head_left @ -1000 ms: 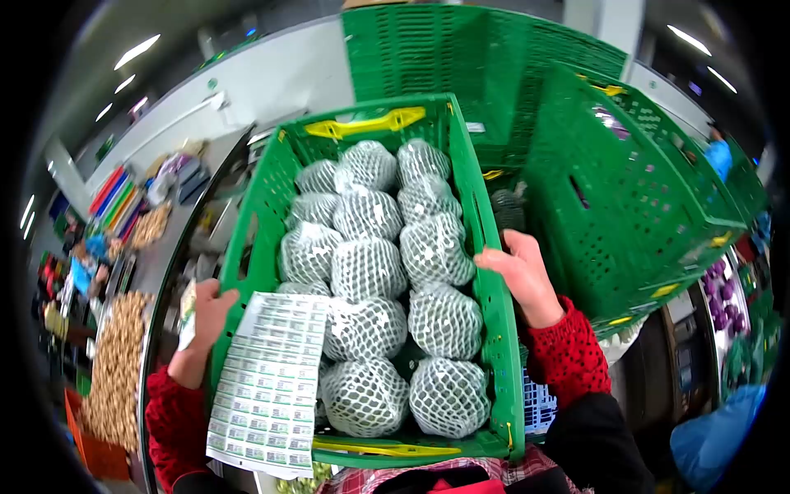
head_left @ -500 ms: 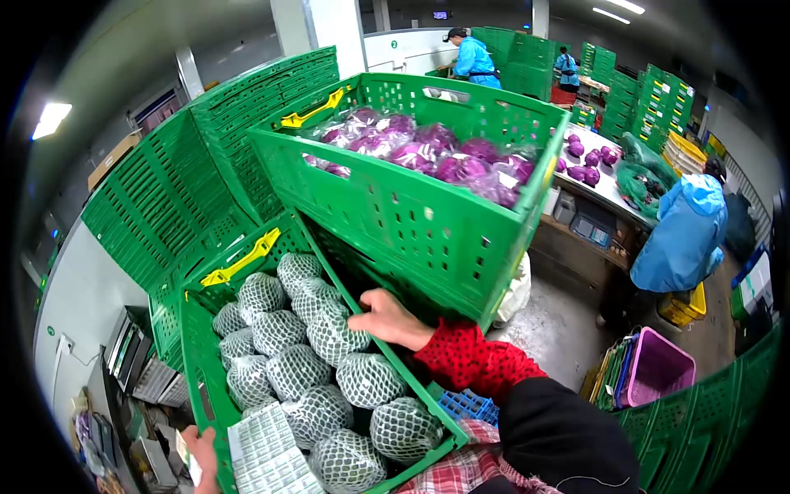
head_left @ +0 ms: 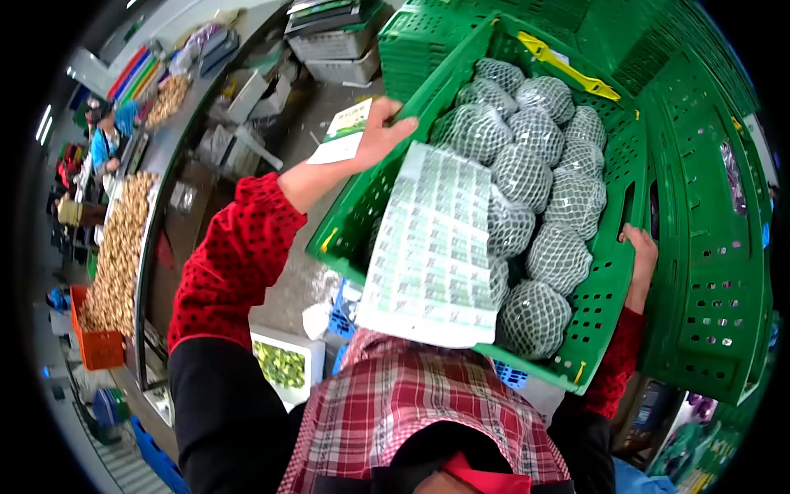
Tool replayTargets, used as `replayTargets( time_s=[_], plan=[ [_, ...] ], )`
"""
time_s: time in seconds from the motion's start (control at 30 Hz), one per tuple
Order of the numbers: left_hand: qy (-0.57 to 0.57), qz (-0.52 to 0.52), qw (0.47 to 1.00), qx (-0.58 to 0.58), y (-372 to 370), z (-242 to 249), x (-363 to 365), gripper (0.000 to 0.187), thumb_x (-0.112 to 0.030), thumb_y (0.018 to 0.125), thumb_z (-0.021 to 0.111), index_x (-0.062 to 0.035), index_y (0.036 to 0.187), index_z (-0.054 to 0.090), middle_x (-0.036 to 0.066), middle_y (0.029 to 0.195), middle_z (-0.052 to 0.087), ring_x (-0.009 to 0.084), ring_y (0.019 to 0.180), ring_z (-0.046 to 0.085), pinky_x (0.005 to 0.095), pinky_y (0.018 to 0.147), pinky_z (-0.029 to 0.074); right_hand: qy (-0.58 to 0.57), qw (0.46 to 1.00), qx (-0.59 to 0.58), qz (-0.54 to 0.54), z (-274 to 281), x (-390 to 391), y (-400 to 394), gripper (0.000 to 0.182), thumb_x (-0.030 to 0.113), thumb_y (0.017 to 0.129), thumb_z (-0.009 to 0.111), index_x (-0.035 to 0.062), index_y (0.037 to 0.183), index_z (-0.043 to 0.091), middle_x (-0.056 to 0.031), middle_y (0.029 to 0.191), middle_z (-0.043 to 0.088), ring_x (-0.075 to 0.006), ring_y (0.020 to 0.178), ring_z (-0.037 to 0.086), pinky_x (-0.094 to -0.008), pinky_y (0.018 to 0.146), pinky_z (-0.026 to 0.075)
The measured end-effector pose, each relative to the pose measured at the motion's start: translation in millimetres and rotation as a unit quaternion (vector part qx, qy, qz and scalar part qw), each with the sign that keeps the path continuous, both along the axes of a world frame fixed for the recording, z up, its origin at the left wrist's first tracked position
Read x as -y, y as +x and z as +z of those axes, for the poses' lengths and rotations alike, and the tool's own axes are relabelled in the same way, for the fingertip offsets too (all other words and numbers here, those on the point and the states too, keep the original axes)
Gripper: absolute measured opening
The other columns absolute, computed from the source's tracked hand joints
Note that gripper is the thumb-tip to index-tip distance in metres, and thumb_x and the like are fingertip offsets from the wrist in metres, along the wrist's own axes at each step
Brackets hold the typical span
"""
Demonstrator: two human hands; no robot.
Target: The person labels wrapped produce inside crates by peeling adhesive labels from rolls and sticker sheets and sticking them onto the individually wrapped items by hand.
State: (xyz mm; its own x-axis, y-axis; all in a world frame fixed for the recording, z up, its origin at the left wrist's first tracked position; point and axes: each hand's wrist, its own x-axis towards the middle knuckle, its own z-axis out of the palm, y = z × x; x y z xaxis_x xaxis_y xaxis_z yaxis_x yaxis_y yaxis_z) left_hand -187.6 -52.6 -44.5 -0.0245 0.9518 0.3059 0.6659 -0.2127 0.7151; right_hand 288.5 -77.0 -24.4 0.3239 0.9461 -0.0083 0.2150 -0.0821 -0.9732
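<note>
A green crate (head_left: 605, 325) is tilted in front of me, filled with round produce (head_left: 522, 177) in white foam netting. What the nets cover is hard to make out. My left hand (head_left: 374, 140) is closed on a small green-and-white card (head_left: 341, 132), its fingertips against the crate's left wall. At the crate's right side, my right hand (head_left: 642, 259) grips the handle opening, with some fingers hidden. A sheet of printed labels (head_left: 432, 247) lies over the produce and the crate's near left corner.
Another green crate (head_left: 699, 255) stands close on the right, and stacked green crates (head_left: 428, 49) rise behind. At left is a long table with a heap of small brown produce (head_left: 119, 247); an orange crate (head_left: 99, 346) and a person (head_left: 111, 136) are near it. A white box (head_left: 309, 350) sits below.
My view has swung left and down. My right hand has gone from the rim between the two crates to the netted crate's right handle opening. My left hand, still with the card, has come to the left wall.
</note>
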Motion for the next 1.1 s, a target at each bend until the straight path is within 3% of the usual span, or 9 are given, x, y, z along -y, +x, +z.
replayTargets(
  time_s=[0.17,0.23,0.3,0.43,0.63,0.73,0.9,0.97,1.1],
  plan=[
    [-0.089,0.000,0.967,0.239,54,48,47,0.033,-0.030,0.091,0.063,0.0022,0.087,0.059,-0.001,0.070,0.054,0.0063,0.064,0.046,0.0247,0.056,0.037,-0.007,0.984,0.174,0.042,17,-68,94,0.023,0.020,0.084,0.068,0.0001,0.077,0.059,0.0002,0.066,0.053,-0.0087,0.058,0.050,-0.0237,0.054,0.039],
    [-0.144,0.042,0.942,0.300,55,42,83,0.039,-0.034,0.093,0.058,0.0017,0.078,0.060,-0.002,0.067,0.053,0.0055,0.062,0.044,0.0254,0.054,0.034,0.297,0.821,0.489,-0.006,58,-47,46,0.023,0.024,0.087,0.066,0.0011,0.092,0.062,-0.0005,0.074,0.057,-0.0092,0.062,0.053,-0.0234,0.056,0.042],
    [-0.112,0.088,0.956,0.258,57,24,111,0.046,-0.039,0.095,0.054,0.0024,0.076,0.059,-0.003,0.066,0.049,0.0048,0.064,0.042,0.0254,0.056,0.033,0.168,0.921,0.318,0.150,96,-16,-22,0.027,0.028,0.089,0.065,0.0052,0.102,0.063,-0.0012,0.081,0.060,-0.0106,0.066,0.055,-0.0241,0.058,0.046],
    [-0.093,0.099,0.952,0.273,58,12,148,0.041,-0.035,0.095,0.054,0.0021,0.080,0.057,0.000,0.067,0.049,0.0072,0.066,0.043,0.0259,0.059,0.036,-0.275,0.868,0.155,0.383,64,-5,-99,0.035,0.034,0.090,0.064,0.0004,0.094,0.055,-0.0082,0.081,0.061,-0.0105,0.065,0.057,-0.0236,0.052,0.046],
    [0.009,-0.071,0.995,0.068,105,23,203,0.036,-0.024,0.072,0.080,-0.0029,0.094,0.061,0.013,0.089,0.064,0.0257,0.081,0.063,0.0366,0.071,0.049,-0.254,0.877,0.044,0.406,52,9,-112,0.027,0.023,0.088,0.067,0.0047,0.090,0.048,-0.0007,0.069,0.054,-0.0057,0.059,0.052,-0.0206,0.046,0.040],
    [-0.031,-0.108,0.957,0.268,136,3,204,0.029,-0.021,0.076,0.078,-0.0055,0.095,0.062,0.013,0.090,0.064,0.0237,0.081,0.063,0.0344,0.071,0.049,-0.258,0.892,-0.064,0.366,47,16,-115,0.024,0.006,0.081,0.071,0.0060,0.093,0.049,0.0021,0.069,0.053,-0.0044,0.056,0.049,-0.0195,0.048,0.037],
    [-0.071,-0.066,0.944,0.315,143,10,200,0.028,-0.008,0.081,0.073,-0.0028,0.098,0.051,0.006,0.088,0.062,0.0118,0.082,0.060,0.0271,0.073,0.048,0.150,0.929,-0.061,0.333,105,-18,-95,0.019,-0.005,0.081,0.062,0.0015,0.094,0.049,-0.0063,0.088,0.057,-0.0096,0.077,0.055,-0.0226,0.072,0.046],
    [-0.121,-0.028,0.833,0.540,154,-5,198,0.028,-0.007,0.084,0.071,-0.0062,0.092,0.044,0.001,0.086,0.055,0.0056,0.078,0.054,0.0233,0.068,0.045,0.206,0.925,-0.067,0.311,134,-28,-102,0.018,-0.006,0.083,0.060,-0.0002,0.096,0.050,-0.0060,0.091,0.056,-0.0092,0.083,0.055,-0.0229,0.076,0.045],
    [-0.232,-0.060,0.834,0.497,155,13,199,0.027,-0.013,0.092,0.061,0.0028,0.114,0.058,0.005,0.093,0.066,0.0081,0.081,0.058,0.0241,0.067,0.046,0.203,0.935,-0.130,0.261,138,-75,-119,0.016,-0.003,0.082,0.063,-0.0028,0.096,0.054,-0.0064,0.089,0.059,-0.0107,0.079,0.057,-0.0236,0.074,0.046]
  ],
)
